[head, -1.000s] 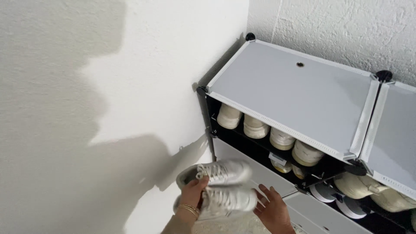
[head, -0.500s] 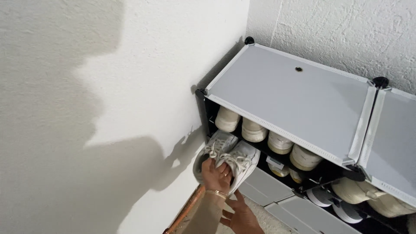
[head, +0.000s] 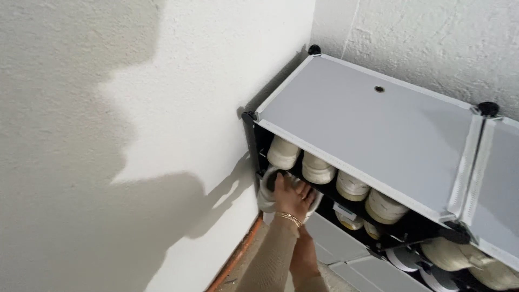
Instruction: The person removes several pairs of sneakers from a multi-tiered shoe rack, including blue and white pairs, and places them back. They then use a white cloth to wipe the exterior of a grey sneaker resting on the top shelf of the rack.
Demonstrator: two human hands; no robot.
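My left hand (head: 292, 197), with a gold bracelet at the wrist, grips a pair of white sneakers (head: 265, 196) from above. It holds them at the left end of the shoe rack's (head: 373, 121) second shelf, under the row of white shoes (head: 317, 168) on the top shelf. The sneakers are mostly covered by my hand; only a heel and a bit of sole show. My right hand (head: 305, 255) is lower, partly behind my left forearm, next to a grey door panel (head: 334, 238). Its fingers are hidden.
The rack stands in a corner, with a white rough wall (head: 178, 108) tight against its left side. More pale shoes (head: 459, 253) fill the right compartment. A copper pipe (head: 233, 258) runs along the floor at the wall's foot.
My left hand has carried the sneakers up and forward from below the rack into the second shelf's left end. My right hand has dropped beneath my left forearm.
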